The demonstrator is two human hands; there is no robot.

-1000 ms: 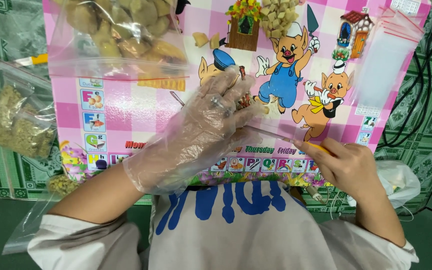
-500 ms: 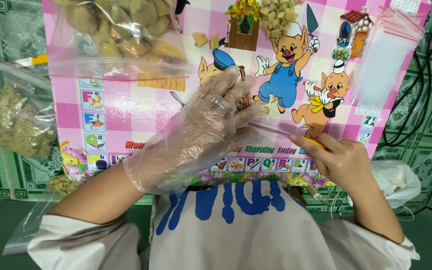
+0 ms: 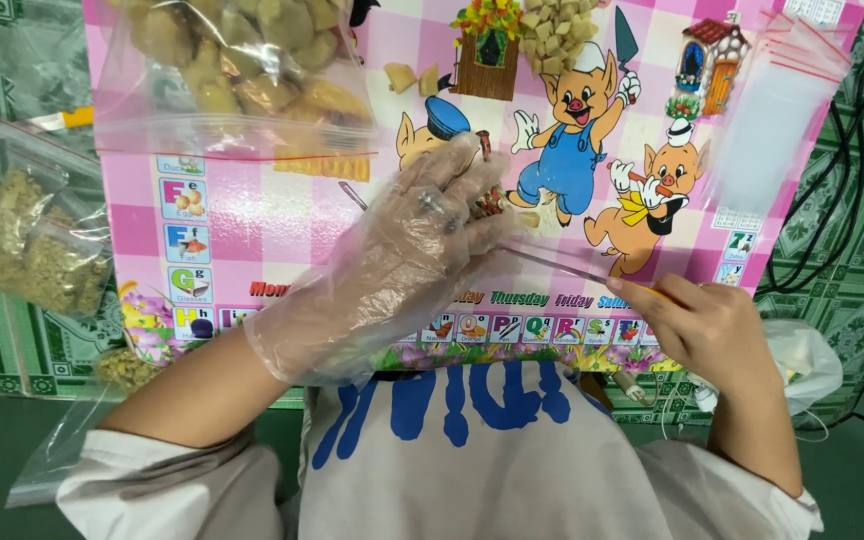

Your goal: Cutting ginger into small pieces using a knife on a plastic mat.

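Observation:
My left hand [image 3: 392, 260] wears a clear plastic glove and lies flat on the pink checked cartoon mat [image 3: 252, 210]. Its fingertips press on a small brown piece [image 3: 489, 203]. My bare right hand [image 3: 712, 330] grips a thin knife [image 3: 562, 268] by a yellowish handle. The slim blade points left and reaches the gloved fingers. A few beige offcuts [image 3: 412, 78] lie on the mat above the hands.
A zip bag of beige chunks [image 3: 232, 70] lies at the top left, and a pile of small cut cubes [image 3: 552, 35] at the top middle. Empty zip bags [image 3: 782, 110] are stacked at the right. Bags of crumbled material [image 3: 32, 250] sit on the left; black cables [image 3: 842, 170] run along the right.

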